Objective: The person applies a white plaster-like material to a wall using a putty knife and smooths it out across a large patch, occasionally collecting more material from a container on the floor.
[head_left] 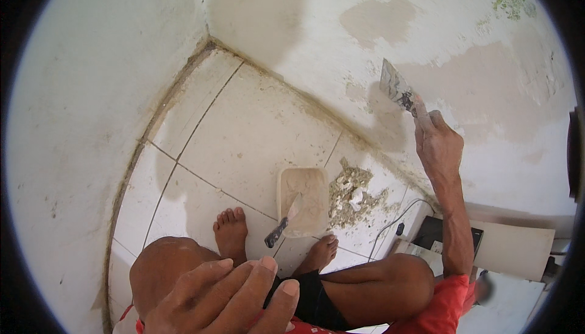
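My right hand (439,142) is closed round the handle of a putty knife (397,84), its wide, smeared blade held up at the wall (341,69). Whether the blade touches the wall I cannot tell. Damp-looking filler patches (481,87) and a smaller patch (378,20) lie around it. My left hand (225,297) is raised close at the lower edge, fingers apart, with nothing seen in it. Between my feet and the wall sits a shallow plastic tub (323,209) of pale paste. A second, narrower putty knife (277,232) rests across its rim, dark handle outward.
Scraped-off debris (350,197) is heaped on the tiled floor (244,133) beside the tub. A dark cable (390,224) runs along the floor at right, near a black flat box (451,236) and pale boards (518,249). Another wall (91,121) meets this one at a corner.
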`<state>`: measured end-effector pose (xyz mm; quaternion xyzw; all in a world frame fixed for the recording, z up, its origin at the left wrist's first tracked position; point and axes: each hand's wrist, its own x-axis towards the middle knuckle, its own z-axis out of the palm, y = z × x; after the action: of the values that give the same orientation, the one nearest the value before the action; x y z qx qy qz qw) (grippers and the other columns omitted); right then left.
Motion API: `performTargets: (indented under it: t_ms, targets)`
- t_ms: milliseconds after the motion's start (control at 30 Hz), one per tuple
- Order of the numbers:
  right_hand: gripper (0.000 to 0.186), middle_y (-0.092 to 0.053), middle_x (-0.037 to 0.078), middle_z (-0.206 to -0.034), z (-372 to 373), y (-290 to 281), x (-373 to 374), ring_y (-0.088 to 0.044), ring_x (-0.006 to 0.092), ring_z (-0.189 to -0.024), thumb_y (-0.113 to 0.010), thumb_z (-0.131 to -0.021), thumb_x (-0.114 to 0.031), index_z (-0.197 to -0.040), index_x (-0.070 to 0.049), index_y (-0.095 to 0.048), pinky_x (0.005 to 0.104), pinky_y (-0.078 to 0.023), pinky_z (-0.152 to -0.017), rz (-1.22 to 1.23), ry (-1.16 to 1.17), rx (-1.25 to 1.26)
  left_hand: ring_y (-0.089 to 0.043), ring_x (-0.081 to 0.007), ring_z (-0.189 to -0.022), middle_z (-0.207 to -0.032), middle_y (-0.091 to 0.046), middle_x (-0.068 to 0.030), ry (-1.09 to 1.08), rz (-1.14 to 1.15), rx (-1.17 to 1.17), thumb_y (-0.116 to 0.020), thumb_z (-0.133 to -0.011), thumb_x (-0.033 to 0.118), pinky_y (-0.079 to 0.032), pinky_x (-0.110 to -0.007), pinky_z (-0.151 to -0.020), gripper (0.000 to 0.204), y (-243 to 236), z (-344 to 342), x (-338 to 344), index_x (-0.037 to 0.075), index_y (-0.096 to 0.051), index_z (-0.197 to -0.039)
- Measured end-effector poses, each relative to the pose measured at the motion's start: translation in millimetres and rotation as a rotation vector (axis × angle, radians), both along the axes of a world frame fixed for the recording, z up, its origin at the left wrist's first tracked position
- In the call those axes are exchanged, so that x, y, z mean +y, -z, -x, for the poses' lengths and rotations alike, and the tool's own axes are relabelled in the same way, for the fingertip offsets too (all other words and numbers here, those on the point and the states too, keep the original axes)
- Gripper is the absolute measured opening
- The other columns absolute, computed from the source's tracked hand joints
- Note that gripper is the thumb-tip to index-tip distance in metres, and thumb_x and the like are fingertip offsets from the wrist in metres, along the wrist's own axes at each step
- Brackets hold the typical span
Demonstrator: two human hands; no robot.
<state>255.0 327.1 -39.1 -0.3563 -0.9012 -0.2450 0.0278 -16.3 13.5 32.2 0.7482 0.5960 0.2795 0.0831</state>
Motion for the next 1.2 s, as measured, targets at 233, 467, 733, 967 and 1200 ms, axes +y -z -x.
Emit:
performTargets:
  t_ms: [233,467,733,967,1200]
  targets:
    - [0.05,-0.062,0.005,-0.082,0,-17,-1,-0.063,0.0243,-0.06,-0.068,-0.09,-0.014,-0.139,-0.019,-0.059,0.0372,-0.053,-0.054,0.077,-0.012,0.014,-0.07,-0.0256,-0.091,-0.104,-0.071,-0.0149,0.041,-0.069,-0.014,-0.061,-0.094,0.022,-0.054,-0.039,-0.08,0.025,9,-2,6,0.001,-0.07,-0.105]
    - [0.059,-0.062,0.007,-0.083,-2,8,22,-0.066,0.0265,-0.066,-0.064,-0.087,-0.011,-0.144,-0.02,-0.051,0.0396,-0.054,-0.056,0.046,-0.015,0.004,-0.07,-0.0272,-0.093,-0.102,-0.071,-0.0164,0.018,-0.05,0.003,-0.063,-0.093,0.022,-0.054,-0.04,-0.079,0.026,1,-4,2,0.0,-0.069,-0.107]
    - [0.06,-0.065,0.009,-0.086,-6,-12,-2,-0.067,0.0273,-0.066,-0.06,-0.088,-0.009,-0.146,-0.02,-0.05,0.0403,-0.056,-0.057,0.07,0.019,0.047,-0.07,-0.0274,-0.09,-0.106,-0.072,-0.015,-0.079,-0.013,0.041,-0.065,-0.092,0.025,-0.053,-0.04,-0.079,0.028,-4,0,-5,0.001,-0.07,-0.106]
    - [0.061,-0.066,0.009,-0.087,38,47,26,-0.068,0.0282,-0.066,-0.059,-0.085,-0.006,-0.144,-0.021,-0.051,0.0404,-0.057,-0.057,0.026,-0.08,-0.047,-0.069,-0.0232,-0.095,-0.109,-0.07,-0.0117,0.055,0.109,0.001,-0.07,-0.089,0.03,-0.053,-0.039,-0.087,0.039,4,-4,-5,0.008,-0.064,-0.121]
    - [0.045,-0.062,0.006,-0.08,2,1,0,-0.063,0.0284,-0.058,-0.063,-0.093,-0.015,-0.138,-0.022,-0.06,0.0403,-0.053,-0.053,0.031,-0.005,0.152,-0.069,-0.0258,-0.087,-0.105,-0.072,-0.0124,-0.087,-0.01,0.066,-0.069,-0.087,0.026,-0.052,-0.039,-0.077,0.029,-2,4,-1,0.003,-0.07,-0.104]
